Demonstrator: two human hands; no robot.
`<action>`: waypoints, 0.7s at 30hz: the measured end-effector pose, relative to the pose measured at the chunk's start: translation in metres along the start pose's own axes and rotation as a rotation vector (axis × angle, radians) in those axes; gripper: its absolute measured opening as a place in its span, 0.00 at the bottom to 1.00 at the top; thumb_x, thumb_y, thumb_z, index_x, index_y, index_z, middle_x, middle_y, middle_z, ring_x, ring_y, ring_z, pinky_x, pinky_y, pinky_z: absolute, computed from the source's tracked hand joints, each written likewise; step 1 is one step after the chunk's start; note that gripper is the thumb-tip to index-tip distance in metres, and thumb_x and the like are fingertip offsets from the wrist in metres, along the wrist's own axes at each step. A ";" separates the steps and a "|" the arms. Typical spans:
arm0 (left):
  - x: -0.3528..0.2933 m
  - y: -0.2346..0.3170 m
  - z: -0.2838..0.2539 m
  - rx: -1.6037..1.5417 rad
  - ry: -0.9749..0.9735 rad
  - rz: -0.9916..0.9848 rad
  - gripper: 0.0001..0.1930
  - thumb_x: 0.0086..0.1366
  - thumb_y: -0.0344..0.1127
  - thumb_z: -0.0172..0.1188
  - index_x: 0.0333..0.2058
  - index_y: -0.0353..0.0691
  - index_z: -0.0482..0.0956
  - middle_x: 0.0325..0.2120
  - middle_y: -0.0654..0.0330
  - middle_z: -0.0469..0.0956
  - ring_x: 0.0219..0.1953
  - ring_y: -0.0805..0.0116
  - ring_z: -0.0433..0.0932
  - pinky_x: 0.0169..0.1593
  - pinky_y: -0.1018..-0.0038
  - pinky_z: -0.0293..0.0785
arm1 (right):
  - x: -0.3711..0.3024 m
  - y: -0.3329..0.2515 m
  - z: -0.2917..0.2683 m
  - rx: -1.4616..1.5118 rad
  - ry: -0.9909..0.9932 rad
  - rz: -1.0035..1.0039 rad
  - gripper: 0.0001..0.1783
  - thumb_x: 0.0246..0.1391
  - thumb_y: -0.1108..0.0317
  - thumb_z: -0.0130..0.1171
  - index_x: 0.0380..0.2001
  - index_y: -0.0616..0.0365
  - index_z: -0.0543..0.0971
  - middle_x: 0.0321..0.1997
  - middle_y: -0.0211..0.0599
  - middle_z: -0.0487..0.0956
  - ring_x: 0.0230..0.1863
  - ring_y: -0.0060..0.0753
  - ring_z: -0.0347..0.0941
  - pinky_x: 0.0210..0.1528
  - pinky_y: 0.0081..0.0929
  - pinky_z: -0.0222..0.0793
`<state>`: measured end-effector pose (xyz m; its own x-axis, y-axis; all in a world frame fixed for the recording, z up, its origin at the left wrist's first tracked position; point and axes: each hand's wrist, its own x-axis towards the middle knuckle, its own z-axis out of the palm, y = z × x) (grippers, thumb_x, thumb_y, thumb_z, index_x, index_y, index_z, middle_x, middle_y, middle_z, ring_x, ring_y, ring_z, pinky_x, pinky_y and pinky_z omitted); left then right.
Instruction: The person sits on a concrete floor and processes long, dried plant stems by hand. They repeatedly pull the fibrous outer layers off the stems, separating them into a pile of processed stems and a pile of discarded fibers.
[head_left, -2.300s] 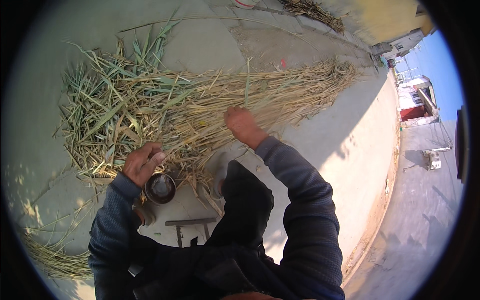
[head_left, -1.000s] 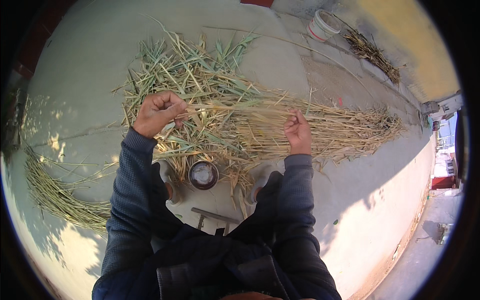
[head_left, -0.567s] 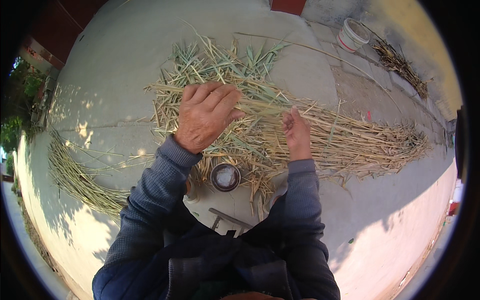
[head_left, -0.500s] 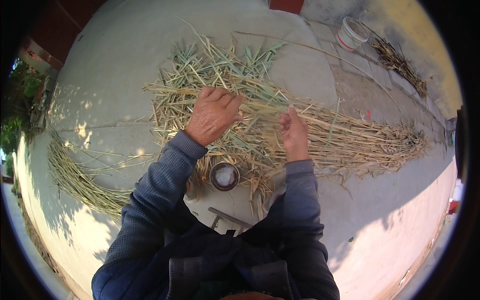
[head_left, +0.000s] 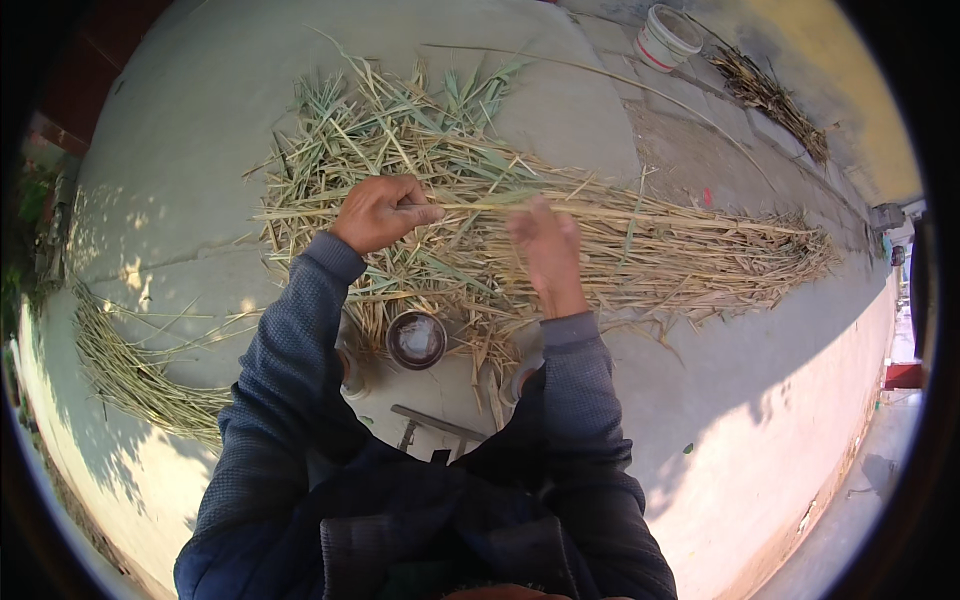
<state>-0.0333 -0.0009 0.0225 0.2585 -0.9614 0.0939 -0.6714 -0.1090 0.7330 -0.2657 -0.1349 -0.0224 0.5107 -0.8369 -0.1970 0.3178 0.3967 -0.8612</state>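
Observation:
My left hand [head_left: 383,214] is closed in a pinch around a pale yellow-green reed stalk [head_left: 478,207]. The stalk stretches level to the right, toward my right hand [head_left: 550,248]. That hand is smeared by motion, with its fingers curled in at the stalk. Both hands hover over a large heap of dry straw-coloured stalks [head_left: 690,250], whose left end is a tangle of green and tan leaves [head_left: 390,130]. A dark round bowl [head_left: 416,340] with something whitish inside sits on the ground below my left hand, near my feet.
A bundle of thin greenish stalks [head_left: 150,375] lies at the left. Below the bowl is a low metal frame [head_left: 438,421]. At the far right stand a white bucket [head_left: 668,38] and a dark bundle of twigs [head_left: 770,100] along the wall. One long stalk [head_left: 600,75] lies behind the heap.
The whole view has shifted, so everything sits further left and slightly higher. My right hand has turned, and the stalk between my hands, blurred before, now shows as a straight line.

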 end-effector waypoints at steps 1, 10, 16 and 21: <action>0.000 -0.002 -0.001 -0.045 -0.017 -0.017 0.20 0.59 0.51 0.72 0.26 0.39 0.82 0.19 0.61 0.76 0.20 0.66 0.73 0.27 0.68 0.68 | -0.001 -0.001 0.001 -0.010 -0.001 -0.007 0.16 0.65 0.57 0.63 0.38 0.62 0.76 0.36 0.43 0.85 0.33 0.31 0.82 0.37 0.27 0.77; -0.005 0.004 0.008 0.077 0.115 0.168 0.17 0.61 0.45 0.72 0.27 0.37 0.81 0.17 0.60 0.77 0.19 0.68 0.75 0.25 0.69 0.68 | -0.005 -0.001 -0.001 -0.175 0.092 -0.062 0.22 0.65 0.49 0.62 0.29 0.57 0.75 0.25 0.36 0.80 0.23 0.24 0.74 0.28 0.22 0.71; -0.010 0.002 0.017 0.248 0.181 0.205 0.16 0.60 0.46 0.72 0.27 0.39 0.81 0.20 0.58 0.79 0.23 0.58 0.79 0.28 0.65 0.72 | -0.006 0.002 0.001 -0.310 0.192 -0.012 0.24 0.65 0.49 0.62 0.24 0.57 0.72 0.19 0.34 0.76 0.16 0.20 0.68 0.18 0.19 0.62; -0.008 -0.010 0.010 0.247 0.279 0.186 0.16 0.59 0.47 0.72 0.27 0.41 0.81 0.19 0.56 0.78 0.22 0.54 0.78 0.28 0.63 0.72 | -0.014 0.006 0.010 -0.418 0.038 -0.135 0.22 0.66 0.51 0.61 0.28 0.59 0.75 0.20 0.34 0.78 0.17 0.19 0.68 0.20 0.19 0.64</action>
<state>-0.0354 0.0053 0.0081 0.2726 -0.8686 0.4138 -0.8622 -0.0297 0.5056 -0.2630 -0.1164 -0.0204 0.4544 -0.8872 -0.0804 0.0250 0.1029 -0.9944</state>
